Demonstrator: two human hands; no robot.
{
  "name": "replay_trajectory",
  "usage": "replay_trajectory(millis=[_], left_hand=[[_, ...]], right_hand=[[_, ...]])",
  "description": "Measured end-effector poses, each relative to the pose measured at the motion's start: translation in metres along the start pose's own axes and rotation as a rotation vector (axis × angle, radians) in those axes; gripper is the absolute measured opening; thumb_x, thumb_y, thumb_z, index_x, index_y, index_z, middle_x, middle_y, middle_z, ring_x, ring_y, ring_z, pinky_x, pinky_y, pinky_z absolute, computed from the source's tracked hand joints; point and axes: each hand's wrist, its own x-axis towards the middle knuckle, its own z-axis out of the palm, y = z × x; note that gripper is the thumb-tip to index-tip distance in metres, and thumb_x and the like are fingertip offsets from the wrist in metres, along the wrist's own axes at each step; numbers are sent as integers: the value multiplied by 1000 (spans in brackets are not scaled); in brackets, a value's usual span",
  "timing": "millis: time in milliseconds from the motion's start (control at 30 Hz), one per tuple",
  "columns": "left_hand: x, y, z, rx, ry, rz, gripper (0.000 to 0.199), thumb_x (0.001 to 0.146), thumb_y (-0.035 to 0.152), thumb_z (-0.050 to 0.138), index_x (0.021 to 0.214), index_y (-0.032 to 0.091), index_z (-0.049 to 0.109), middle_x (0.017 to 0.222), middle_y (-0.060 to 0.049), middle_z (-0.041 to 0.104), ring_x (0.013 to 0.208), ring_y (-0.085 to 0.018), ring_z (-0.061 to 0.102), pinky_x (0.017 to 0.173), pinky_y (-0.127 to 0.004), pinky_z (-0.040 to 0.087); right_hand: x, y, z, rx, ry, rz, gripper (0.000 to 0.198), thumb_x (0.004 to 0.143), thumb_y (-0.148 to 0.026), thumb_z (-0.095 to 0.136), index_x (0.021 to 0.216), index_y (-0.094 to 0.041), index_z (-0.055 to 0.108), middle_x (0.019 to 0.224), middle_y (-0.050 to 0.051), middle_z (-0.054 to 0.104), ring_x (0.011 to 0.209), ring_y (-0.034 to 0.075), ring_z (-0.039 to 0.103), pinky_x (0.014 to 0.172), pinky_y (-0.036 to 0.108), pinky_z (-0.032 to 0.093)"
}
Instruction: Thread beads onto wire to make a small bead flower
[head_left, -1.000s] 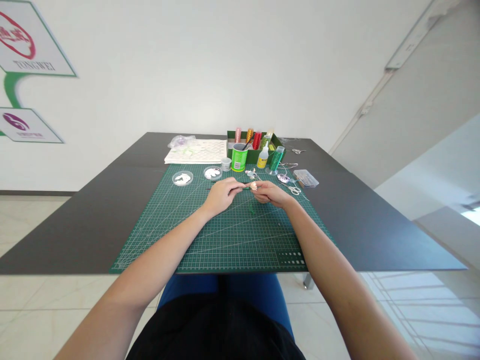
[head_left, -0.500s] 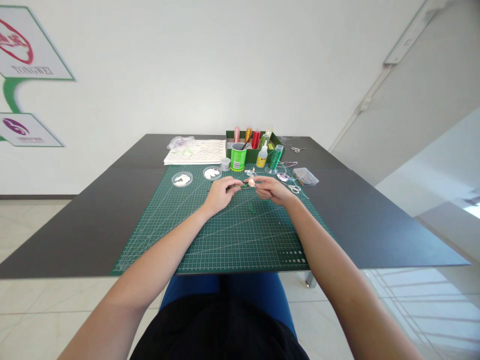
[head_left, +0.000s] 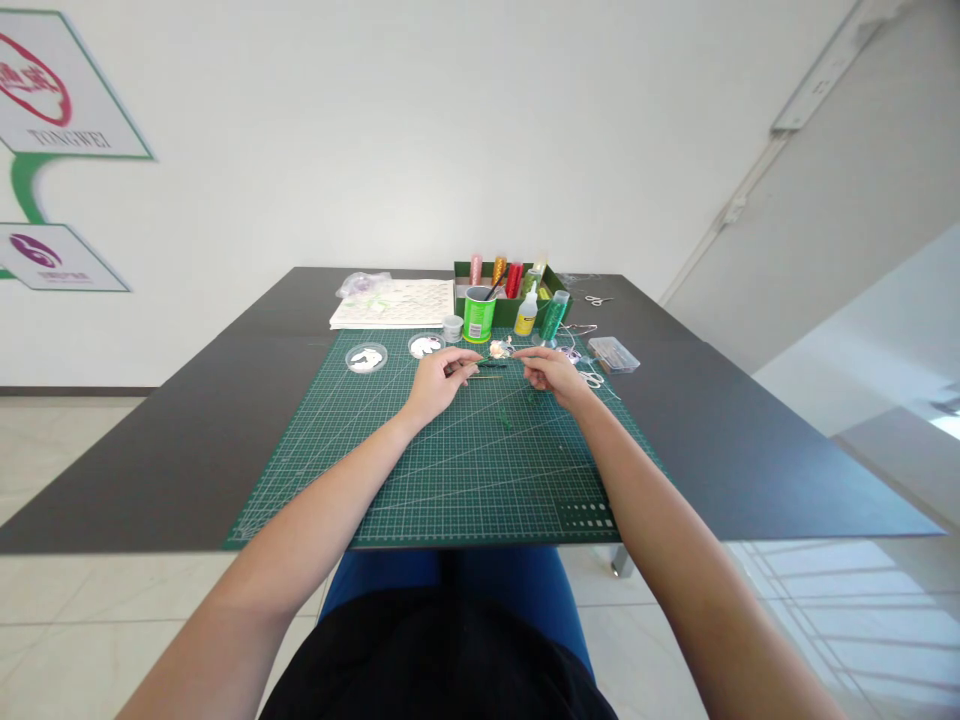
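My left hand (head_left: 439, 382) is closed in a pinch on the thin green stem of a small cream-coloured flower (head_left: 498, 349), which points to the right. A dark slender tool (head_left: 492, 366) and a thin brown stick (head_left: 489, 377) show just below the stem, by the same fingers; whether they are held or lie on the mat cannot be told. To the right of the flower, my right hand (head_left: 551, 374) has thumb and forefinger pinched together, a small gap away from the petals. Whatever is between those fingertips is too small to make out.
On the green cutting mat (head_left: 450, 470) stand two shallow dishes (head_left: 366, 358) of white pieces, a green can (head_left: 478, 315) and a glue bottle (head_left: 526, 312). Behind is a box (head_left: 504, 306) with thread spools. Scissors (head_left: 592, 380) and a clear plastic case (head_left: 613, 355) lie at right.
My right hand has drawn back to the right, off the flower it was touching. The flower now sits slightly farther up, still on the stem in my left hand.
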Motion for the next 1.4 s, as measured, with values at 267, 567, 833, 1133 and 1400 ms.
replay_trajectory(millis=[267,567,833,1133,1400], left_hand=[[-2,10,-3,241,43,76,17,90,15,63,98,19,77,91,-5,75,80,-17,67,81,-33,53],[-2,7,-1,212,40,84,17,90,14,64,99,19,77,90,-5,76,80,-17,67,80,-32,53],[-3,10,1,172,-9,86,14,90,15,66,99,18,76,88,-5,74,77,-16,66,72,-30,51],[-2,4,2,25,4,3,15,88,19,66,99,16,76,89,-5,75,67,-13,64,67,-28,52],[-1,3,2,-34,30,-50,16,86,22,67,99,16,76,84,-4,75,60,-12,62,63,-27,51]], right_hand=[[-4,-4,12,-349,-9,-341,38,73,-24,75,110,-17,72,106,10,69,73,14,59,57,25,51],[-25,-21,27,-93,-288,-251,62,81,-28,72,141,-26,54,145,13,53,56,5,49,39,20,29],[-32,-17,46,88,-566,-124,79,81,-27,76,151,-25,40,134,16,62,63,11,62,41,20,38],[-25,-7,45,86,-566,-95,60,81,-45,78,127,-11,58,69,0,67,50,9,54,48,22,41],[-22,-7,40,53,-454,-191,43,88,-42,70,118,-10,69,49,-10,41,42,5,30,45,22,25]])
